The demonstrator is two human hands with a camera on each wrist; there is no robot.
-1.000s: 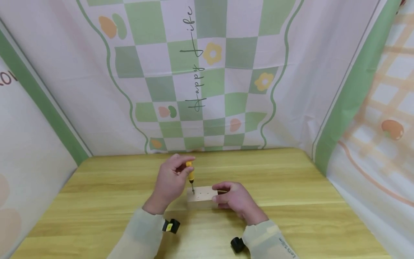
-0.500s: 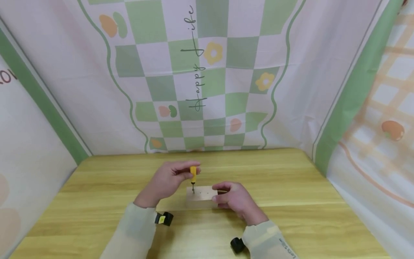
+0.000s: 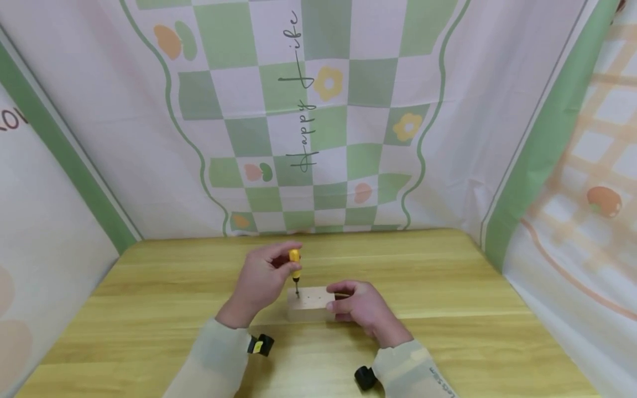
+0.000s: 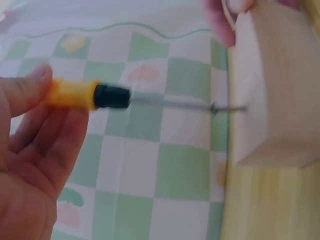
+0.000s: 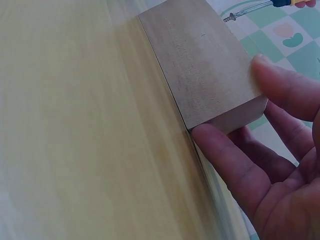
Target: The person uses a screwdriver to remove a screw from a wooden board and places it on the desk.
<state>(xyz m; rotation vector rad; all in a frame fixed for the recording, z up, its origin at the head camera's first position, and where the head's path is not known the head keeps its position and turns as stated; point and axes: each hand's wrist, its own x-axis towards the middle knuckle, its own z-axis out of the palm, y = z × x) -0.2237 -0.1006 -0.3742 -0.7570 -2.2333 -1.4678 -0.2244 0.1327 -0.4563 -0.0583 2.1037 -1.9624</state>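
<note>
My left hand [image 3: 259, 278] pinches the yellow handle of a screwdriver [image 3: 296, 265], held upright over the left part of a pale wooden block [image 3: 311, 313]. In the left wrist view the screwdriver's shaft [image 4: 170, 103] meets the head of a screw [image 4: 227, 108], whose tip enters the block's face [image 4: 252, 100]. Small dark holes show in the block's top to the right of the screw. My right hand [image 3: 365, 307] grips the block's right end; the right wrist view shows thumb and fingers around that end of the block [image 5: 200, 60].
The block rests on a wood-grain table [image 3: 149, 309]. Behind the table hangs a green and white checked cloth [image 3: 328, 127], with more printed cloth at both sides. A black wrist camera [image 3: 365, 377] sits at the right sleeve, another [image 3: 264, 345] at the left.
The left hand and the screwdriver's handle tilted right, then came back left, with the fingers shifting on the handle. The right hand and the block have hardly moved.
</note>
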